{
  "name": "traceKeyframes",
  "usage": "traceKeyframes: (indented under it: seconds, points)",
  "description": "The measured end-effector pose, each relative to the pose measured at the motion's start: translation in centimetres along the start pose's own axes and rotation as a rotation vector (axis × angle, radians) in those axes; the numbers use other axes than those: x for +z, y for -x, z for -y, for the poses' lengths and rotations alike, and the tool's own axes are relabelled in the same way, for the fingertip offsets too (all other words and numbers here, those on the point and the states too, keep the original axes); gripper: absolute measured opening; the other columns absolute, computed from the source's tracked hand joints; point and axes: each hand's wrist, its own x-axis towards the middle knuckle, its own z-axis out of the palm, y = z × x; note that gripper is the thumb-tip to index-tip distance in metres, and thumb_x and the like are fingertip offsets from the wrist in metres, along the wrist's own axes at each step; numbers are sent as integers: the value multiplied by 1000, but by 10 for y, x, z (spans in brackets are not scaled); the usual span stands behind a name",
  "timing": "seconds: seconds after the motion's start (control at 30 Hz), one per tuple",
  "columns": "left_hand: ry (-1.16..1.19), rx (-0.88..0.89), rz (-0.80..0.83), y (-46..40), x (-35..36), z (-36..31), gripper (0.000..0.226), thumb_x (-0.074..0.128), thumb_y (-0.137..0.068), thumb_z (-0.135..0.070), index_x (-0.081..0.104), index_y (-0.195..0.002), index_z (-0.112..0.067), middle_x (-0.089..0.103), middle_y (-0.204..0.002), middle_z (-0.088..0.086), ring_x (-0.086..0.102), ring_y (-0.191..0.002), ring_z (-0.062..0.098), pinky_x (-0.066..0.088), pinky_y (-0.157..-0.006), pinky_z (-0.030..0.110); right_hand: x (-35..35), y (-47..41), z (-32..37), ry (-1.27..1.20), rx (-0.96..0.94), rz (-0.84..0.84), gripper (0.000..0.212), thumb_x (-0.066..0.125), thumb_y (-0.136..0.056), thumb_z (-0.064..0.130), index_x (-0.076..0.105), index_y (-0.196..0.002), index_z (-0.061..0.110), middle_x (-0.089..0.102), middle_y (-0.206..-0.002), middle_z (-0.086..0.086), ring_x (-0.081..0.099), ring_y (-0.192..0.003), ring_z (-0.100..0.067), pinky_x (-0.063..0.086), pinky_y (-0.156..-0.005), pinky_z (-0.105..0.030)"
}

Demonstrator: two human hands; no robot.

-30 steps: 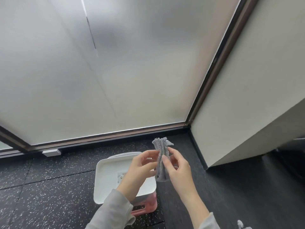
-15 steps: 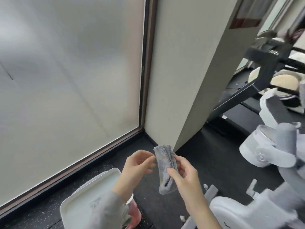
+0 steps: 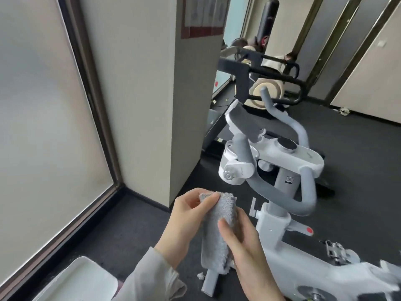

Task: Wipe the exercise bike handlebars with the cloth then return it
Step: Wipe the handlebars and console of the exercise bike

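A grey fluffy cloth (image 3: 216, 233), folded into a long strip, hangs between both hands at the lower middle. My left hand (image 3: 188, 222) pinches its top edge with fingers and thumb. My right hand (image 3: 243, 246) grips its middle, thumb on the front. The white exercise bike (image 3: 282, 224) stands to the right. Its grey handlebars (image 3: 275, 192) loop out just beyond and right of the cloth, apart from it, with a knob (image 3: 286, 144) on the console above.
A beige pillar (image 3: 152, 94) stands straight ahead, with a frosted glass wall (image 3: 43, 105) to the left. A white tray-like lid (image 3: 82, 281) sits at lower left on the dark floor. A treadmill (image 3: 256, 88) and other gear stand behind the bike.
The view has swung right from the glass wall and white lid to the bike, which now fills the right side. Both hands kept hold of the cloth and came closer to the handlebars.
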Motion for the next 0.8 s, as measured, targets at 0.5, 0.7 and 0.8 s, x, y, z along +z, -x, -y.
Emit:
traceKeyframes:
  seconds: [0.5, 0.7, 0.8]
  points:
    - [-406, 509, -560, -55, 114, -13, 12, 64, -80, -42, 66, -89, -35, 58, -88, -15, 58, -75, 9, 54, -62, 35, -165, -66, 43, 20, -278, -285, 28, 67, -75, 38, 69, -102, 32, 75, -94, 4, 69, -90, -8, 52, -77, -18]
    - [-704, 365, -547, -66, 95, -4, 54, 62, -74, -49, 46, -123, -35, 51, -114, -20, 45, -114, -1, 37, -97, 25, -154, -111, 61, 277, -443, -277, 21, 62, -86, 24, 61, -104, 35, 67, -105, 12, 60, -105, -2, 43, -90, -15]
    - [-717, 323, -440, -69, 90, 3, 60, 62, -71, -56, 39, -126, -44, 49, -119, -27, 40, -117, -10, 33, -92, 8, -133, -139, 75, 472, -609, -256, 28, 63, -88, 9, 61, -106, 30, 60, -102, 20, 55, -97, 8, 38, -87, -5]
